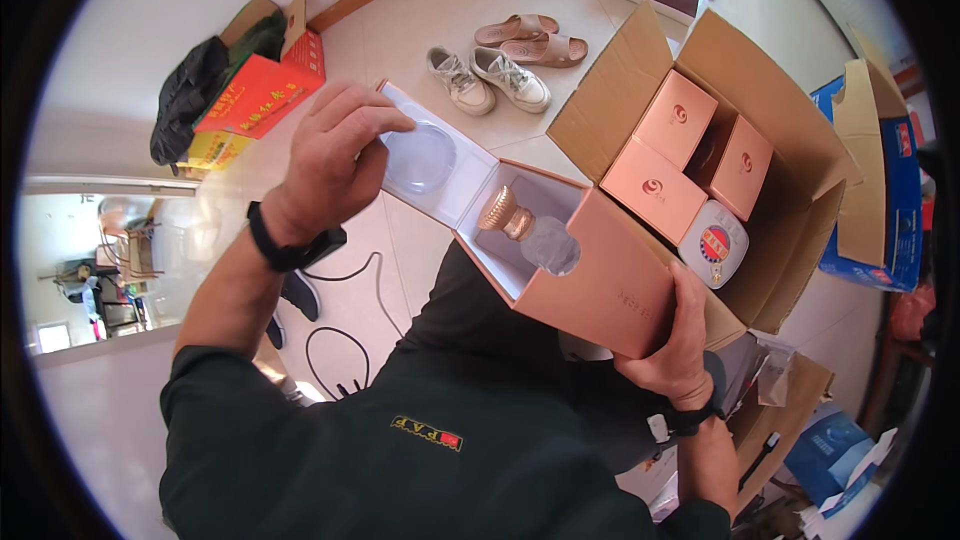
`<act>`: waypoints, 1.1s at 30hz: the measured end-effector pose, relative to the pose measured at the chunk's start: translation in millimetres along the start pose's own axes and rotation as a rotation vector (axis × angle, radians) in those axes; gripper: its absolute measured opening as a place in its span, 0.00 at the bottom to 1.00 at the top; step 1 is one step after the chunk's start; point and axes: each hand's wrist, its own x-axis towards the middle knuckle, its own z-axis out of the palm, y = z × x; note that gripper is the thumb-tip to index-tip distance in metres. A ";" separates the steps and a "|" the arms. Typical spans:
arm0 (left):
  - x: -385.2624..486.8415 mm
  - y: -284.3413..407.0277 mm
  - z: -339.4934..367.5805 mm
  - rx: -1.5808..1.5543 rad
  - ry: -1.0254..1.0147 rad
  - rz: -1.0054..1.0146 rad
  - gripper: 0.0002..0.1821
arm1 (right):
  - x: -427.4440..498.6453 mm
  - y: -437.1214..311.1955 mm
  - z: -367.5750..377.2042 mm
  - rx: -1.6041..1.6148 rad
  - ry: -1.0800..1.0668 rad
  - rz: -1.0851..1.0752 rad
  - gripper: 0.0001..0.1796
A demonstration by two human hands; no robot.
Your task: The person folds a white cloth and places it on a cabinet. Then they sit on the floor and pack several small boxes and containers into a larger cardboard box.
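My right hand (pixel 675 337) grips the bottom end of a copper-coloured gift box (pixel 592 285), which is tilted over my lap. Its hinged lid (pixel 480 195) is folded back, showing a white inside with a round clear plastic piece (pixel 421 157). My left hand (pixel 337 157) is at the lid's outer edge, fingertips touching the clear piece; whether it pinches the lid is hard to tell. Inside the box lies a clear glass bottle (pixel 551 244) with a gold ribbed cap (pixel 504 211). Against the box stands a cardboard carton (pixel 615 82) holding several copper-coloured boxes (pixel 652 186) and a rounded white container (pixel 714 244).
White sneakers (pixel 510 79) and brown slides (pixel 544 51) lie on the tiled floor beyond. A red carton (pixel 259 94) with dark clothing stands at left, a blue carton (pixel 904 202) at right. A black cable (pixel 337 330) curls near my legs.
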 end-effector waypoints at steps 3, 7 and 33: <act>24.1 37.1 -24.4 0.036 -0.293 0.040 0.12 | 0.7 -2.2 4.8 -0.020 -0.007 0.004 0.65; 47.6 70.8 -9.6 0.134 -0.548 0.121 0.25 | 3.9 -5.6 5.7 -0.026 -0.040 0.006 0.62; 106.8 -50.7 -215.8 -0.561 0.076 -0.261 0.13 | -23.2 -15.9 -53.0 0.205 -0.187 0.333 0.69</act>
